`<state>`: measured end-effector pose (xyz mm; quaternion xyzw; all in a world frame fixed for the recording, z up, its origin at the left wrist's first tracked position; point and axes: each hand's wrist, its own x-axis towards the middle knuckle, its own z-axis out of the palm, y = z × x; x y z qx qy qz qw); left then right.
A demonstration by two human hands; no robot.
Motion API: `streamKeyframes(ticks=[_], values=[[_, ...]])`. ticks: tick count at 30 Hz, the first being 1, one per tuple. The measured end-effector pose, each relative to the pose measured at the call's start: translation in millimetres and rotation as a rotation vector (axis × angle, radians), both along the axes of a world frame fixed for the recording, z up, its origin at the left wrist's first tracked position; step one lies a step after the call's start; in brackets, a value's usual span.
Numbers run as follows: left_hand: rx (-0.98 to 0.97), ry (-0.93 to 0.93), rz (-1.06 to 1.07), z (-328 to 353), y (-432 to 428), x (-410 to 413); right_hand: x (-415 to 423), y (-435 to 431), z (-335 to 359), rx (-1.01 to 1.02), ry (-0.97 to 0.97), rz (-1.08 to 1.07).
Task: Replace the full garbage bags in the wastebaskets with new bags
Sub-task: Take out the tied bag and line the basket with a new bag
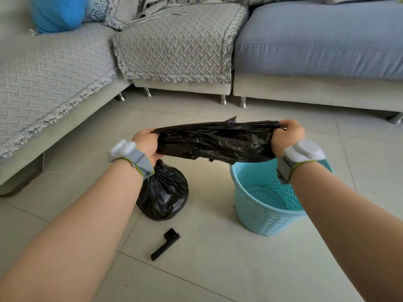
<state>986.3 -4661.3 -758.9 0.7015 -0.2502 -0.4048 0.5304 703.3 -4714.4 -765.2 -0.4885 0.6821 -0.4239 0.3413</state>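
A new black garbage bag (216, 142) is stretched sideways in the air between my two hands. My left hand (147, 142) grips its left end and my right hand (286, 135) grips its right end, both fists closed on the plastic. Below the bag's right part stands a light blue plastic wastebasket (257, 214) with no bag inside; my right forearm hides part of its rim. A full, tied black garbage bag (163, 197) sits on the floor left of the basket, under my left wrist.
A folded black bag roll (165, 244) lies on the tiled floor in front of the full bag. A grey L-shaped sofa (174, 44) with metal legs runs along the left and back. A blue cushion (56, 12) rests on it.
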Motion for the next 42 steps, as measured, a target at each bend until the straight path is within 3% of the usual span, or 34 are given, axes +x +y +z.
streamKeyframes(ticks=[1,2,6,9,11,15,17,25,29,32,35,38,42], values=[[-0.013,0.217,0.025,1.8,-1.4,-4.6,3.1,1.9,-0.7,0.003,0.020,0.053],[-0.010,0.301,0.022,3.7,-2.9,-9.3,6.8,5.2,-0.2,-0.016,0.079,0.129],[-0.085,0.093,-0.154,13.6,1.2,-38.4,26.7,21.7,16.0,-0.255,0.524,0.481],[-0.193,-0.064,-0.437,21.3,9.6,-58.2,42.2,30.7,21.3,-0.252,0.682,0.665],[-0.201,-0.251,-0.499,22.0,9.2,-57.3,44.6,32.4,16.5,-0.206,0.578,0.687],[-0.067,-0.800,-0.282,12.6,8.5,-34.5,34.2,21.8,11.3,-0.135,0.427,0.436],[0.035,-0.957,-0.265,4.7,10.3,-25.0,29.7,18.1,10.0,-0.128,0.383,0.386],[0.076,-1.033,-0.249,0.0,8.3,-18.0,22.1,16.0,8.1,-0.072,0.378,0.340],[-0.046,-0.924,-0.440,13.1,11.6,-35.7,26.1,25.5,23.1,-0.221,0.654,0.686],[-0.144,-0.899,-0.597,20.3,12.9,-56.4,43.0,33.2,27.1,-0.183,0.554,0.870],[-0.124,-0.938,-0.640,19.4,13.8,-55.6,44.5,29.0,20.2,-0.143,0.425,0.684],[0.022,-1.091,-0.538,7.3,12.4,-31.9,29.2,19.2,19.0,-0.136,0.406,0.441],[0.187,-1.152,-0.439,-1.1,7.8,-8.3,10.5,8.5,11.9,-0.112,0.414,0.319]])
